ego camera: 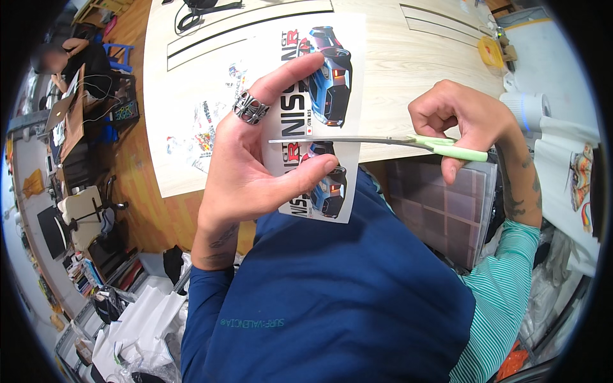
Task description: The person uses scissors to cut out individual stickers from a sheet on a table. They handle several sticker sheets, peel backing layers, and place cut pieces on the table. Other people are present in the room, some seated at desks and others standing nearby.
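A white printed sheet (358,62) with two blue car pictures and bold lettering is held up over the table's near edge. My left hand (234,163), wearing a silver openwork ring (250,108), grips it from the left; index finger and thumb lie on its face. My right hand (479,112) holds scissors (376,140) by their light green handles, fingers curled around the loops. Their long blades lie across the sheet between the two car pictures, tip near my left palm. The blades look nearly closed; how far the paper is cut cannot be told.
Several printed cut-outs (206,129) lie on the pale wood table (407,62). Beyond are a black cable (189,21) and a yellow basket (489,52). Plaid-patterned sheets (436,206) stand below the right edge. A person (88,57) sits at a desk on the left.
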